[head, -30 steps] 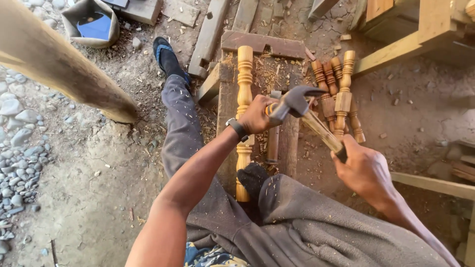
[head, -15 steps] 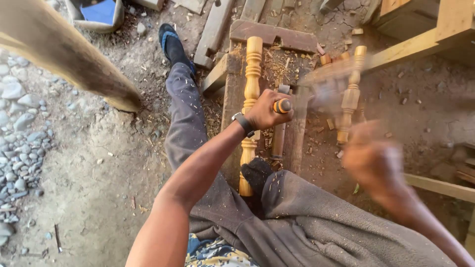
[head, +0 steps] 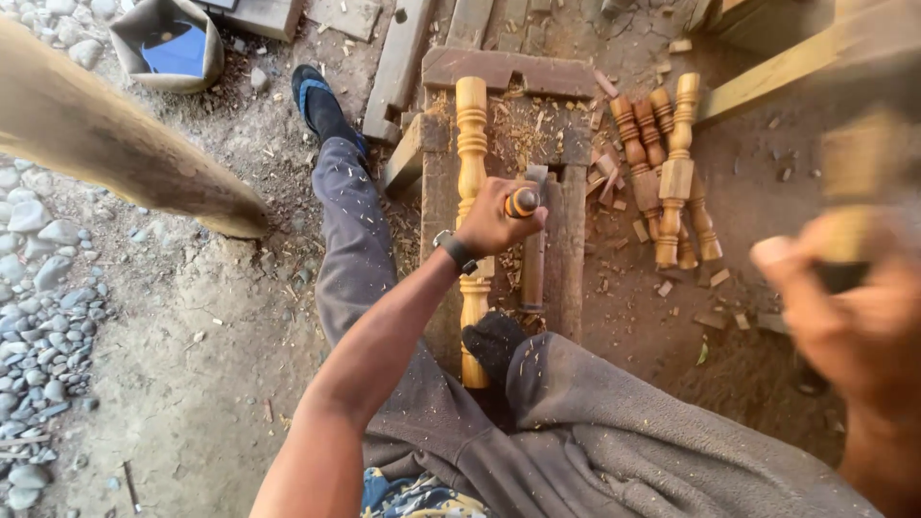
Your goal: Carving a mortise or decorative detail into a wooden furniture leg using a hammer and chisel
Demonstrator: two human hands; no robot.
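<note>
A pale turned wooden spindle [head: 471, 120] lies lengthwise on a rough wooden bench frame [head: 508, 69] strewn with shavings. My left hand [head: 491, 219], with a watch on the wrist, is shut on a chisel whose round orange handle end [head: 523, 201] points up beside the spindle. My foot in a dark sock [head: 493, 341] presses on the spindle's near end. My right hand [head: 844, 307] is raised at the right, close to the camera and blurred, gripping a hammer by its wooden handle [head: 852, 177]. The hammer head is lost in blur.
Several finished turned spindles [head: 672, 163] lie on the dirt right of the bench. A thick log [head: 115, 153] crosses the upper left, with a grey container with a blue inside [head: 171, 46] behind it. Pebbles [head: 38, 317] line the left edge. Planks [head: 398, 58] lie at the back.
My right hand has swung the hammer away from the chisel, up and to the right, close to the camera. My left hand has kept the chisel in place on the bench.
</note>
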